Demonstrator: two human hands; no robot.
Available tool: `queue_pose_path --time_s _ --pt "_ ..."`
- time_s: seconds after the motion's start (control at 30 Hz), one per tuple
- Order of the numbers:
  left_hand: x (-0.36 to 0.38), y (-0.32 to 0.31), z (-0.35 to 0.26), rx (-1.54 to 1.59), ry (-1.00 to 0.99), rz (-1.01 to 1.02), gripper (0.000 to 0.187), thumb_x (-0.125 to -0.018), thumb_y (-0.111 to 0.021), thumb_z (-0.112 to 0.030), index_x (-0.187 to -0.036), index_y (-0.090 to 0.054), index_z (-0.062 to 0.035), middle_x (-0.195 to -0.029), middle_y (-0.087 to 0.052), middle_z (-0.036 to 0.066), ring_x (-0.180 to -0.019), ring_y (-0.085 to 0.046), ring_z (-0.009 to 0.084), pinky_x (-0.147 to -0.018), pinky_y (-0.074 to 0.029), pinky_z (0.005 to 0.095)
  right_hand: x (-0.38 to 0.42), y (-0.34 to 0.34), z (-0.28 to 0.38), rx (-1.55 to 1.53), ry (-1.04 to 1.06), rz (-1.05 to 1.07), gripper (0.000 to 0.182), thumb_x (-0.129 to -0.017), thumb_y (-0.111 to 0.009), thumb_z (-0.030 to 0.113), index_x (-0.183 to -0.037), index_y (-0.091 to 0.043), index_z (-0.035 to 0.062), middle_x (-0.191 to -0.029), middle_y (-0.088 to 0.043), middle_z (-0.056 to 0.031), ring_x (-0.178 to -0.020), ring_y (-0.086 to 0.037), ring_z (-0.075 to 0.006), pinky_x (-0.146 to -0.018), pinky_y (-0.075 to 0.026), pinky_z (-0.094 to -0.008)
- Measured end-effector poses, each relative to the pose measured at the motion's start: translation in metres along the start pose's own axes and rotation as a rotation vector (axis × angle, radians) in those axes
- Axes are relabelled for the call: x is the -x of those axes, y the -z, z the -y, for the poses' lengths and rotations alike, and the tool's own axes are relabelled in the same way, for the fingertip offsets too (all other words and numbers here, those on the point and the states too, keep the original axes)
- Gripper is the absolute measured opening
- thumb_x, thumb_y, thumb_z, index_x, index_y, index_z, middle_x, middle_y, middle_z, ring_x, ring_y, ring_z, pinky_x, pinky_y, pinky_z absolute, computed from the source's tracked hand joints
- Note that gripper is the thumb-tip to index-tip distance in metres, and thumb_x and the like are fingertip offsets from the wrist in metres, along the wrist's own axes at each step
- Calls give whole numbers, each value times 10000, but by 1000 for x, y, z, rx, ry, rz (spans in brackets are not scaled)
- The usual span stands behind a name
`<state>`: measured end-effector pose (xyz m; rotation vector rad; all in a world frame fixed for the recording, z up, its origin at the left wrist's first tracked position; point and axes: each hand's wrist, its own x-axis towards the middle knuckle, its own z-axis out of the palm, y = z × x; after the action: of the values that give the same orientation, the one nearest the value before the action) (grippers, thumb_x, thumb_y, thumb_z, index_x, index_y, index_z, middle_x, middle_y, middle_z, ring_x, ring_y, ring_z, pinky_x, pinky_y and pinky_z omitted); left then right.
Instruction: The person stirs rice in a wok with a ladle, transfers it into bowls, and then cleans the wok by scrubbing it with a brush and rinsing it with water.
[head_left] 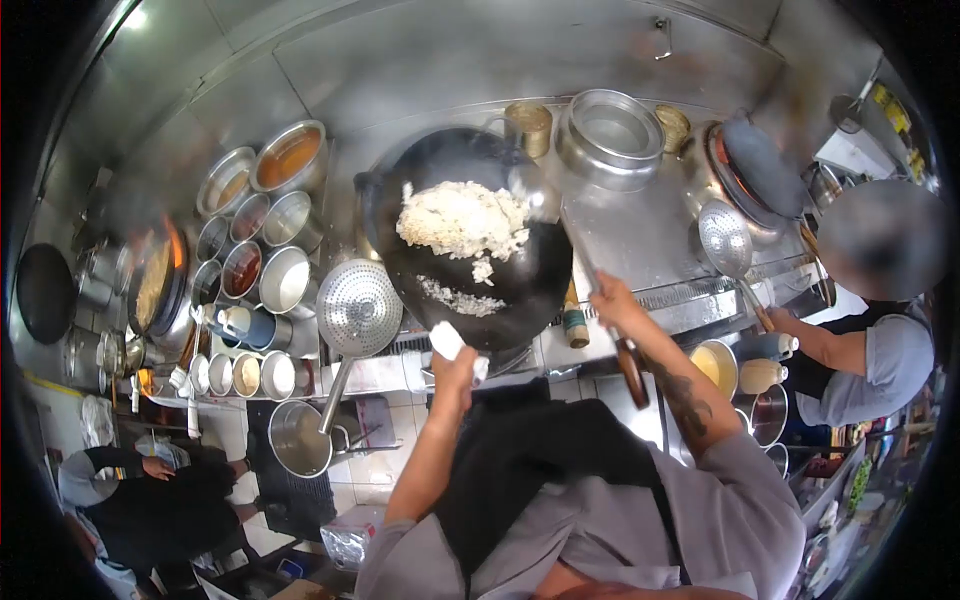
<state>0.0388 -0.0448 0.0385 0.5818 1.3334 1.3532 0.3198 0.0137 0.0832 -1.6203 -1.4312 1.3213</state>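
Steadying the wok (535, 275) at its near rim, the left hand (455, 378) grips a white cloth (447, 341); the right hand (617, 306) grasps the ladle (537, 195) beside the rice-like food (462, 220) inside, best swept low to gather stray grains (462, 298).

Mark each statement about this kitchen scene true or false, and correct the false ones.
1. The left hand grips a white cloth at the near edge of the wok. True.
2. The wok holds only clear liquid. False: white food is heaped in it.
3. The right hand holds a knife. False: it holds a long-handled ladle.
4. A perforated strainer rests left of the wok. True.
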Motion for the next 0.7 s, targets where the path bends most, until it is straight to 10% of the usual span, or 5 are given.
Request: queue_pose_path --time_s 0.23,0.7 --pt "0 -11 -30 89 370 62 57 -786 -541 -102 -781 -531 -46 -629 -532 54 -465 -491 144 -341 -320 253 46 -9 -1 -1101 -591 726 352 -885 -472 88 -1231 -411 74 -679 -429 39 -417 -385 -29 -369 -357 -224" --pt "-47 -9 -34 643 707 213 68 -874 -485 -149 -841 -509 -95 -672 -541 68 -527 -474 170 -349 -303 235 5 -31 71 -1351 -716 661 188 -926 -429 121 -1107 -441 70 -700 -447 53 -460 -421 -26 -450 -358 -233"
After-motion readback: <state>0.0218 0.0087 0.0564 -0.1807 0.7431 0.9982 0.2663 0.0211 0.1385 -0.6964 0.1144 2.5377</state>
